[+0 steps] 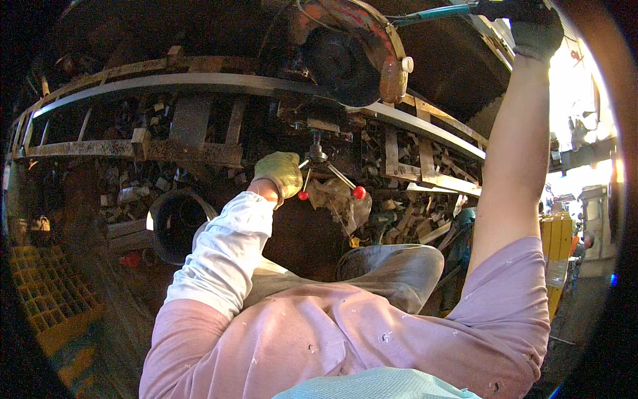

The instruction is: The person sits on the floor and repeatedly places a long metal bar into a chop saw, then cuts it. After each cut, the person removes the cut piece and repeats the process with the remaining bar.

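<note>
A yellowish glove covers my left hand [281, 174], which is closed at a spoked clamp handle [340, 174] with red ball knobs. One spoke ends at the glove; two others point downward and right. My right hand [535, 32], in a dark glove, is raised at the upper right and wrapped round the dark end of a teal lever [432, 14]. That lever runs to a cutting saw with a worn orange-red guard [393, 78]. Below the saw lies a long pale metal bar [206, 81], crossing the view from left to right. The saw's lower edge is close to the bar; contact cannot be made out.
Rusty ladder-like frames [193, 151] flank the bar. Cut metal offcuts [415, 223] lie heaped beneath. A large pipe [178, 223] opens left of my knees. A yellow grating [50, 282] is at lower left, yellow upright pieces [555, 246] at right. Crumpled plastic [342, 203] hangs under the clamp.
</note>
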A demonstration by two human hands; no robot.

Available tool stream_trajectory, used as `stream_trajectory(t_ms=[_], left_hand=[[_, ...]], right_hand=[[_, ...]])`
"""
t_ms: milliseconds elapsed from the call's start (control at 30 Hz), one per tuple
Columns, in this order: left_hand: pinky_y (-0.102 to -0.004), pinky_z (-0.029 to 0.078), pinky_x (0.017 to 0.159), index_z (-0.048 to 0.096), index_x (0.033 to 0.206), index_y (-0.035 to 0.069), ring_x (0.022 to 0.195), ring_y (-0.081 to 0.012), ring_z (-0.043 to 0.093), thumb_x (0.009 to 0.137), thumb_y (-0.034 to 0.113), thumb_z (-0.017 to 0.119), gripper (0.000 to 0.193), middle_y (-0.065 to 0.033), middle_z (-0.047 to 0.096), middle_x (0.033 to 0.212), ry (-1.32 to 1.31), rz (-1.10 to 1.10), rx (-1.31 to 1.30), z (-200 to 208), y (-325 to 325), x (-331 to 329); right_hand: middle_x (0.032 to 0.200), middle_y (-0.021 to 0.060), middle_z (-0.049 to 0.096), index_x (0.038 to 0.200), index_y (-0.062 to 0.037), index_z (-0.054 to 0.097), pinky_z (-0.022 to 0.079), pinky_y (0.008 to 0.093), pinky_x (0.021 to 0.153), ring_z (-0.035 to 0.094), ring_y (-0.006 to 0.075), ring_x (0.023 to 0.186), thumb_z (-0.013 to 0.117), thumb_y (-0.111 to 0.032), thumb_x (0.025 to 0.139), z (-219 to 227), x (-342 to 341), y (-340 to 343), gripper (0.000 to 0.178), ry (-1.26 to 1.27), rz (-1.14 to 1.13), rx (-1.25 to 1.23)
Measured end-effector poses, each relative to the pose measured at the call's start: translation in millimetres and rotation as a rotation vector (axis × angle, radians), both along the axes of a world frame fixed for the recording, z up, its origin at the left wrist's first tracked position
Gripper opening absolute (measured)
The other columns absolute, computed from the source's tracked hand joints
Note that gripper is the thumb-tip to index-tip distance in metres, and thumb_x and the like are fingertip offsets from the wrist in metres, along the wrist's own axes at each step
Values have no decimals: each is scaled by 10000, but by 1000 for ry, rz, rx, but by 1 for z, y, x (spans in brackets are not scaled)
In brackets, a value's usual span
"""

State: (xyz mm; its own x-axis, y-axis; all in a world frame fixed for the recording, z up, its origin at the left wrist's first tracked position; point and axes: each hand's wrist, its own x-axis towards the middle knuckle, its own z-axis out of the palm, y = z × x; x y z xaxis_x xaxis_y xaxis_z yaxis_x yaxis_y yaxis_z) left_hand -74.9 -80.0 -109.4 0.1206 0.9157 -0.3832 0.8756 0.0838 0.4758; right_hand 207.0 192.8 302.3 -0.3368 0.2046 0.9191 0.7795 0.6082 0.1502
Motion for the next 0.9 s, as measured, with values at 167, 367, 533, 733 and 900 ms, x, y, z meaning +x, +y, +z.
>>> stream_trajectory(t_ms=[167,367,533,733,900], left_hand=[[-523,569,865,743,1072,73,1001,-424,724,920,257,606,276,-218,759,1057,1,-9,30,-13,0,-2],[-527,573,852,749,1071,78,991,-424,725,914,241,616,263,-217,759,1056,-1,-51,42,-12,1,-1],[-517,580,841,771,1041,81,962,-420,734,907,238,623,254,-209,765,1025,-13,-12,55,-20,3,0],[-500,589,836,777,1014,81,942,-414,740,903,238,629,243,-195,771,1012,6,-40,86,-20,5,2],[-491,593,841,774,1014,85,970,-401,737,902,239,630,239,-186,767,1058,27,-57,104,-20,4,1]], right_hand=[[1228,12,746,1145,-192,794,452,414,1037,646,214,1188,500,-448,1051,-14,20,3,401,-591,-1098,322],[1135,135,736,1157,-87,726,415,586,1057,666,316,1133,552,-469,954,-11,87,42,466,-1062,-2332,1290],[1133,261,731,1199,26,689,341,735,1157,690,429,1108,583,-498,869,-23,103,37,628,-1684,-3264,2357],[1184,190,706,1234,-1,690,283,696,1188,606,417,1202,460,-463,1004,-47,121,9,565,-939,-3408,2317],[1090,171,709,1180,-17,705,314,677,1174,610,410,1169,453,-436,1005,-63,114,-12,520,-1449,-3407,2239]])
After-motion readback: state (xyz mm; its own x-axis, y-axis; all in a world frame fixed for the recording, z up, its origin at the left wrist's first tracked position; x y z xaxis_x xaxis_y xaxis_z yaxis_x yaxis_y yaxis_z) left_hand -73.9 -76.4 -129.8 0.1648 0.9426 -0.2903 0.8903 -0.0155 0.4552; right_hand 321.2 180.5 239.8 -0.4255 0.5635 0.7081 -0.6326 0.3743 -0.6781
